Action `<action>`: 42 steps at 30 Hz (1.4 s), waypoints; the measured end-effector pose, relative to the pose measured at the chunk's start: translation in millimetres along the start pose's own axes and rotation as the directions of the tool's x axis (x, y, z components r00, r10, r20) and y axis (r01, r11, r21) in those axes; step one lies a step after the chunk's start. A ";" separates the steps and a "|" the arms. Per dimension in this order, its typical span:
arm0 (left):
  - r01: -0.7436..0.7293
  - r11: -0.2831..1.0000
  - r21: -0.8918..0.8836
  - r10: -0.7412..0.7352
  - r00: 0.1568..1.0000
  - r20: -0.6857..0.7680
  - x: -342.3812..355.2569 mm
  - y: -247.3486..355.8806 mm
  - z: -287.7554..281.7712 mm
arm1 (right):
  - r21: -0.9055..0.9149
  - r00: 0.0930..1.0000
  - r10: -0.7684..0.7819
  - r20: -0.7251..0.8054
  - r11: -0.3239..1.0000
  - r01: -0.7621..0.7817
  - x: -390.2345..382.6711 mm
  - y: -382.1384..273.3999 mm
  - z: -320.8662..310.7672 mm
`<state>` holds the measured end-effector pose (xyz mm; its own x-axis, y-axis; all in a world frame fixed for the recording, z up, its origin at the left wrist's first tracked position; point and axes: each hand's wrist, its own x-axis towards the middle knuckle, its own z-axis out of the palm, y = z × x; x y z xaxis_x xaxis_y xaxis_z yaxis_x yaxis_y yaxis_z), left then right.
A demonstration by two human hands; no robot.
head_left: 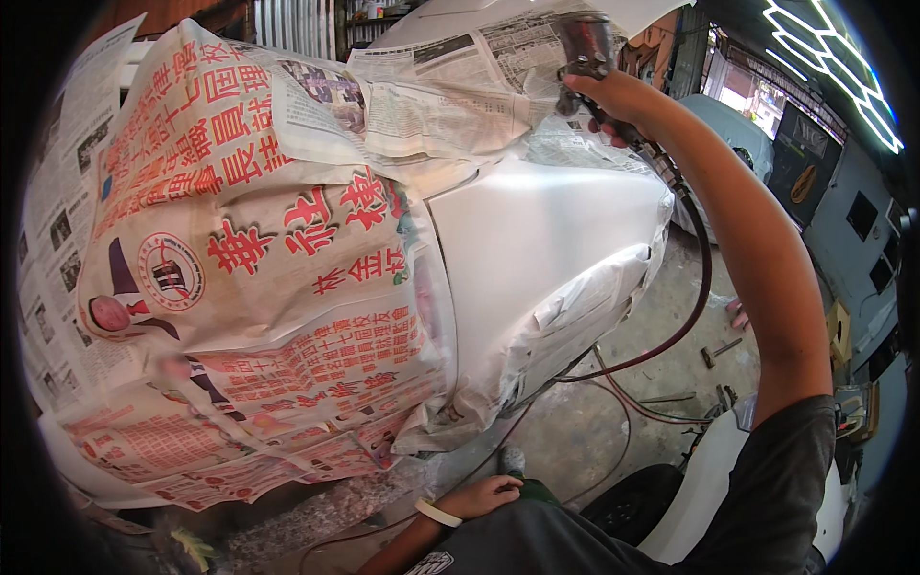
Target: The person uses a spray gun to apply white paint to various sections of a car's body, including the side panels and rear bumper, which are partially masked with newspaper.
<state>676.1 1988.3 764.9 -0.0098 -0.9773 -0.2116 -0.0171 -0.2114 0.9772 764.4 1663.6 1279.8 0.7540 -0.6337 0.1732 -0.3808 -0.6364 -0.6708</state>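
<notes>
High at the centre right, my right hand (613, 103) is closed round the handle of a spray gun (586, 43) with a dark reddish cup on top. The gun is raised over the far end of a white car fender (546, 225), apart from it as far as I can see. Printed paper sheets (307, 287) cover the car body left of the fender, and newspaper (479, 67) lies beyond it. Crumpled masking paper (575, 297) lines the wheel arch. Down by my lap, my left hand (487, 495) rests with its fingers laid over my knee, holding nothing.
A dark red air hose (707, 278) loops from the gun down to the floor, where more hoses (623, 402) run. A hammer-like tool (714, 355) lies on the concrete. At the lower right stands a white curved panel (695, 508) beside a black tyre (632, 503). Another car (733, 129) is parked behind.
</notes>
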 end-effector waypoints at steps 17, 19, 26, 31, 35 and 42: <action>-0.008 0.995 0.099 0.004 0.999 0.046 0.5 -1.6 -3.6 | 0.084 0.959 -0.181 0.219 0.983 0.166 -99.1 -17.8 8.9; 0.004 0.995 0.104 -0.009 0.999 0.044 -0.6 -1.9 -2.6 | 0.059 0.962 -0.190 0.196 0.982 0.182 -101.2 -13.4 6.0; 0.006 0.997 0.079 -0.009 0.999 0.036 -2.3 -2.9 -0.6 | 0.026 0.986 -0.161 0.036 0.987 0.160 -98.0 -5.1 17.8; 0.006 0.997 0.075 -0.010 0.999 0.044 0.3 -12.2 0.6 | 0.104 0.962 -0.233 0.144 0.970 0.219 -124.8 -23.6 29.3; 0.026 0.996 0.080 -0.029 0.999 0.042 -1.4 2.9 0.3 | 0.152 0.925 -0.281 0.257 0.957 0.248 -137.0 -25.7 30.2; 0.008 0.993 0.119 -0.013 0.999 0.047 -1.5 1.7 -0.4 | 0.129 0.980 -0.138 0.140 0.984 0.120 -125.3 12.6 21.9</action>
<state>676.4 1989.3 766.9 -0.0561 -0.9727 -0.2251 -0.1361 -0.2159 0.9669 676.9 1744.6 1233.9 0.8670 -0.4714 0.1614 -0.2147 -0.6459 -0.7326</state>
